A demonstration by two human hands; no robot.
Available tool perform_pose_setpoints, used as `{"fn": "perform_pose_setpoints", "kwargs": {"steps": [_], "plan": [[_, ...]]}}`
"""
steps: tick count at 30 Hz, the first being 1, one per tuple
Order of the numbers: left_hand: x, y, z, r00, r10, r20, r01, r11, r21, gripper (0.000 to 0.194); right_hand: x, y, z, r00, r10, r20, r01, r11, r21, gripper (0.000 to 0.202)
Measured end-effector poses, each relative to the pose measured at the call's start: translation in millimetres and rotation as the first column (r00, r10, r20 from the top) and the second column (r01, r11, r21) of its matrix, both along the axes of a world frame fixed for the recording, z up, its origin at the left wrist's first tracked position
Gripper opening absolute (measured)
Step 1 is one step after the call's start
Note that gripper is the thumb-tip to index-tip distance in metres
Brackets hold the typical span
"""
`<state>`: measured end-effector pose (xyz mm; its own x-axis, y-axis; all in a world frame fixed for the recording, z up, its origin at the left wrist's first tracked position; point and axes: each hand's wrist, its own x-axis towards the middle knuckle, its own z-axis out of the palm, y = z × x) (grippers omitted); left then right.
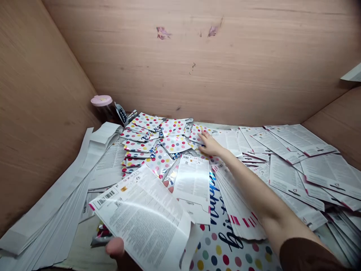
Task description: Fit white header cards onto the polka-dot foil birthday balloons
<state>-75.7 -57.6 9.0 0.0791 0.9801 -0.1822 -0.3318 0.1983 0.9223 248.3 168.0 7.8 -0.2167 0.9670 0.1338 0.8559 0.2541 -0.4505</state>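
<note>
Directions are taken from the middle of the view. At 7 o'clock, a printed card (143,218) is held in the left hand (115,247), clamped between the thumb at its near left edge and fingers that are partly hidden behind it. The card is tilted and bent, with a barcode shown at its upper left corner. Close in, toward 3 o'clock, the right hand (209,145) is laid on the dotted packets (175,145), its fingers spread; whether one is gripped cannot be told. The two hands are kept well apart.

The packets are piled in overlapping rows toward 9 o'clock. Toward 6 o'clock, another card (194,180) is seen just beside the held one. At 5 o'clock, a large dotted sheet (218,248) with blue lettering is partly covered by a fanned stack of cards (239,210). Many loose cards (318,173) are spread from 3 to 4 o'clock. Long white paper strips (64,199) are stacked at 8 o'clock, and a pink-lidded cup (102,103) is stood near 10 o'clock by the wooden wall (197,75). A small shiny packet (102,237) is left on the worktop (77,241) between 7 and 8 o'clock.
</note>
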Motion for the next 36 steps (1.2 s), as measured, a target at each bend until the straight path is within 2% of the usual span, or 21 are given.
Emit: {"fn": "perform_pose_setpoints", "kwargs": {"steps": [2,4,7,10,12,14,16,18,20,22,24,28,30,32,36], "plan": [[5.7,0.6,4.8,0.963,-0.019,0.269,0.014,1.000,0.020,0.100,0.5,30.1,-16.8,0.998,-0.007,0.063,0.006,1.000,0.018,0.054],[12.7,2.2,12.6,0.888,-0.009,0.459,-0.017,0.999,0.051,0.095,-0.4,46.8,-26.7,0.993,-0.019,0.112,0.015,0.999,0.039,0.047],[21.0,6.3,25.8,0.838,0.046,0.544,-0.095,0.993,0.062,0.087,-0.2,54.8,-26.5,0.987,-0.040,0.158,0.030,0.997,0.068,0.044],[22.8,12.8,31.9,0.815,0.163,0.556,-0.214,0.977,0.027,0.083,-1.1,34.3,-8.4,0.985,-0.053,0.161,0.036,0.994,0.108,0.042],[21.2,18.6,29.8,0.790,0.269,0.551,-0.325,0.946,0.003,0.084,-4.4,-5.2,12.5,0.990,-0.027,0.140,0.006,0.989,0.146,0.046],[19.2,24.7,24.6,0.764,0.378,0.523,-0.437,0.899,-0.012,0.084,-8.9,-64.7,38.3,0.992,0.078,0.098,-0.097,0.975,0.199,0.052],[18.5,30.1,19.2,0.751,0.448,0.485,-0.500,0.866,-0.026,0.082,-14.0,-132.6,64.8,0.934,0.357,0.022,-0.348,0.891,0.292,0.052],[20.4,33.6,16.6,0.753,0.471,0.459,-0.520,0.854,-0.024,0.075,-21.3,-192.3,85.9,0.818,0.565,0.106,-0.572,0.779,0.258,0.053],[25.3,34.4,17.5,0.769,0.460,0.444,-0.517,0.856,0.009,0.071,-32.7,-232.4,96.0,0.750,0.616,0.242,-0.662,0.711,0.239,0.051],[32.5,32.1,20.7,0.790,0.407,0.458,-0.483,0.874,0.057,0.072,-47.4,-252.1,93.7,0.760,0.533,0.372,-0.640,0.715,0.282,0.048],[40.5,26.7,23.8,0.807,0.307,0.504,-0.399,0.913,0.082,0.077,-62.4,-258.8,82.9,0.796,0.405,0.451,-0.572,0.746,0.341,0.048],[52.1,12.1,25.0,0.776,0.133,0.617,-0.191,0.981,0.028,0.095,-87.0,-264.9,58.6,0.838,0.223,0.498,-0.436,0.822,0.366,0.050],[53.9,6.9,24.9,0.752,0.137,0.645,-0.156,0.987,-0.028,0.100,-96.3,-269.8,51.1,0.846,0.162,0.508,-0.382,0.850,0.364,0.051],[53.7,4.3,25.4,0.742,0.188,0.644,-0.184,0.980,-0.075,0.097,-103.7,-274.7,45.8,0.850,0.129,0.511,-0.347,0.867,0.358,0.051],[55.5,1.2,25.4,0.770,0.254,0.586,-0.238,0.965,-0.106,0.089,-119.0,-280.2,38.8,0.868,0.075,0.490,-0.276,0.895,0.352,0.052]]}}
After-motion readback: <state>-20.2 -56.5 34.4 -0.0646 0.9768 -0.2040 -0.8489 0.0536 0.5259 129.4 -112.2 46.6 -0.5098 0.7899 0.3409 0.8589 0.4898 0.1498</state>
